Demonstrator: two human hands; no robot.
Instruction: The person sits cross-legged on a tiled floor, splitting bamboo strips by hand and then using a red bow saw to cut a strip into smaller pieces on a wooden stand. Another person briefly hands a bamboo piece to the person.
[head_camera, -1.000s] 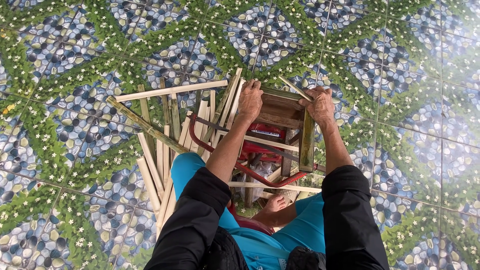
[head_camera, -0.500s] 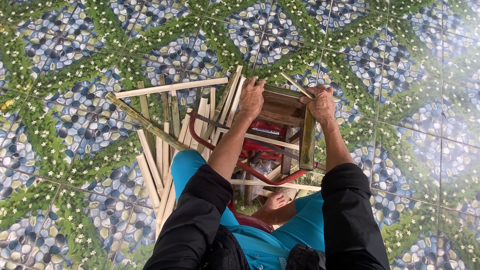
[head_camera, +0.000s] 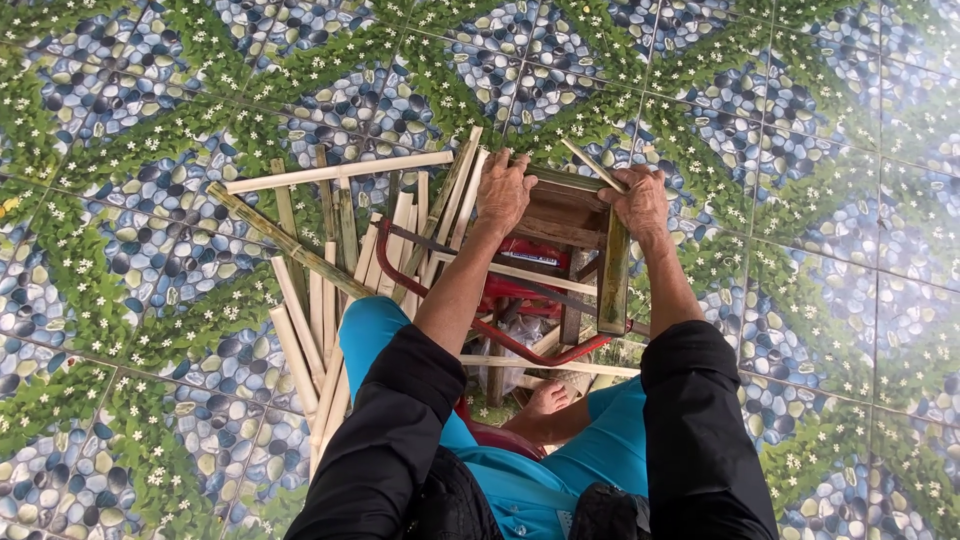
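I look straight down at a small frame of bamboo bars (head_camera: 612, 270) held between my knees. My left hand (head_camera: 503, 193) grips the frame's far left corner, fingers curled over the top bar. My right hand (head_camera: 637, 200) clasps the far right corner and holds a thin bamboo sliver (head_camera: 590, 165) that sticks out toward the upper left. Both forearms reach forward from black sleeves. A red curved hacksaw-like tool (head_camera: 500, 330) lies under the frame. My bare foot (head_camera: 548, 400) shows below it.
A heap of split bamboo strips (head_camera: 330, 260) lies on the floor at my left, one long pale strip (head_camera: 338, 172) across its top. The floor is tiled with a pebble and green leaf pattern (head_camera: 150, 120). I wear teal trousers (head_camera: 370, 330).
Almost nothing moved; both hands stay clamped on the frame's far corners, with only a slight shift of the view.
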